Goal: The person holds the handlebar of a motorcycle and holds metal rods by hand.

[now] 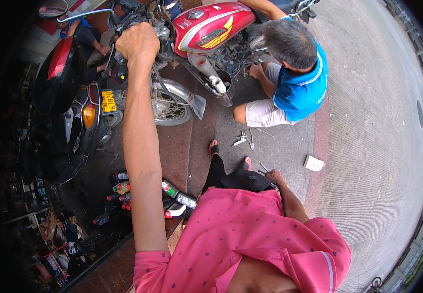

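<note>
My left arm stretches far forward, and my left hand [139, 43] is closed in a fist round the handlebar of the red motorcycle. The grip itself is hidden under my fingers. The motorcycle's red fuel tank [209, 25] has a yellow wing-shaped mark and lies to the right of that hand. Low beside my hip, my right hand [276, 177] is closed round a slim metal tool [264, 167]. Only the tool's silvery end sticks out, so its exact kind does not show. A black waist bag [248, 179] hangs next to this hand.
A co-worker in a blue shirt [299, 93] squats at the motorcycle's right side, hands on it. Metal tools [240, 138] and a white container [313, 163] lie on the ground. A black scooter [82, 117] stands left; bottles [177, 195] sit beside me. Another person is partly hidden behind.
</note>
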Demonstrator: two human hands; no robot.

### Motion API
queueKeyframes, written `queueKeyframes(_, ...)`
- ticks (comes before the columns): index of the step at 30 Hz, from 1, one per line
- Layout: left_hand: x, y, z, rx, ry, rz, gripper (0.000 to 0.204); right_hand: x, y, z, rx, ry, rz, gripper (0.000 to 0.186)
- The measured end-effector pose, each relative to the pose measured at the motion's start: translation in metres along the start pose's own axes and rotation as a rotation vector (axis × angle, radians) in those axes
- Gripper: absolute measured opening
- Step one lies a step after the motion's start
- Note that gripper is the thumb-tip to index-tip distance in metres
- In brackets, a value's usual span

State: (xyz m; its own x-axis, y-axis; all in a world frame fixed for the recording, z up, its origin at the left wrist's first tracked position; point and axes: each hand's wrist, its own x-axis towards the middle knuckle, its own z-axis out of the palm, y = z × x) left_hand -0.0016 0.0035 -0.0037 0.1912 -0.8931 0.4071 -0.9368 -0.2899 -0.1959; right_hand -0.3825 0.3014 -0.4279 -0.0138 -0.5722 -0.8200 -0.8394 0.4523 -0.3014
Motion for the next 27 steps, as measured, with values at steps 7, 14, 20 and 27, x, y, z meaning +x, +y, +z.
queueKeyframes(7,0.001,0.0,0.0,0.004,-0.006,-0.006,0.021,0.004,0.003,0.005,0.005,0.053,-0.017,0.037)
queueKeyframes(14,0.003,0.001,-0.003,0.004,-0.043,-0.011,0.022,0.004,0.002,0.006,0.026,0.097,-0.013,0.037)
queueKeyframes(20,0.003,-0.001,-0.001,-0.016,-0.036,-0.019,0.023,-0.006,-0.009,-0.005,0.021,0.002,0.035,0.036)
queueKeyframes(27,0.005,-0.001,-0.002,0.018,-0.063,-0.041,0.024,-0.003,-0.006,0.003,0.006,0.066,-0.015,0.036)
